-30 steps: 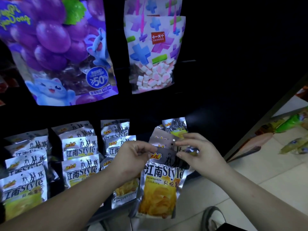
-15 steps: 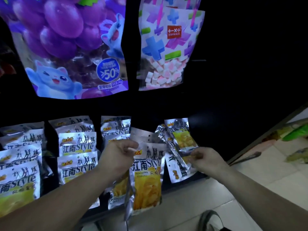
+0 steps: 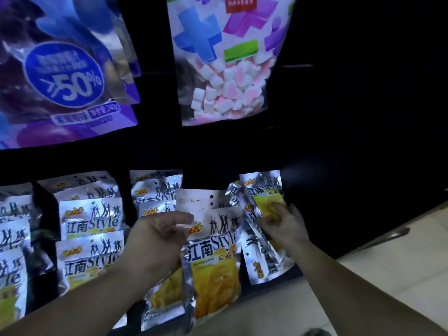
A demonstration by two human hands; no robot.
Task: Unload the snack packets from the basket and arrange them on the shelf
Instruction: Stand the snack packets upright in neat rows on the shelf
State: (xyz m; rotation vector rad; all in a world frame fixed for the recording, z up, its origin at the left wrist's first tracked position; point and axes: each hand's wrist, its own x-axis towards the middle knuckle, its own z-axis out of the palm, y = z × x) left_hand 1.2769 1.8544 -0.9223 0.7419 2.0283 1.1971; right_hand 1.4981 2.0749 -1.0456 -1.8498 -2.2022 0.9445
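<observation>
Since half a second ago the right hand (image 3: 283, 226) has gone up from the lower edge of the tilted packets to the upright one behind them, and the view has closed in on the shelf (image 3: 327, 238).

Nearest, the left hand (image 3: 160, 236) pinches the top of the front snack packet (image 3: 213, 260), which hangs over the shelf's front edge with more packets behind it. The right hand's fingers lie on the rightmost stack (image 3: 264, 197). Through the blur I cannot tell whether they pinch it or only press. The basket is out of view.

The stack's near packets lean sideways, so it probably wants squaring upright before the held packet goes in, label forward, matching the neat rows (image 3: 89, 224) at left. Further up hang a marshmallow bag (image 3: 225, 69) and a purple bag (image 3: 65, 76).
</observation>
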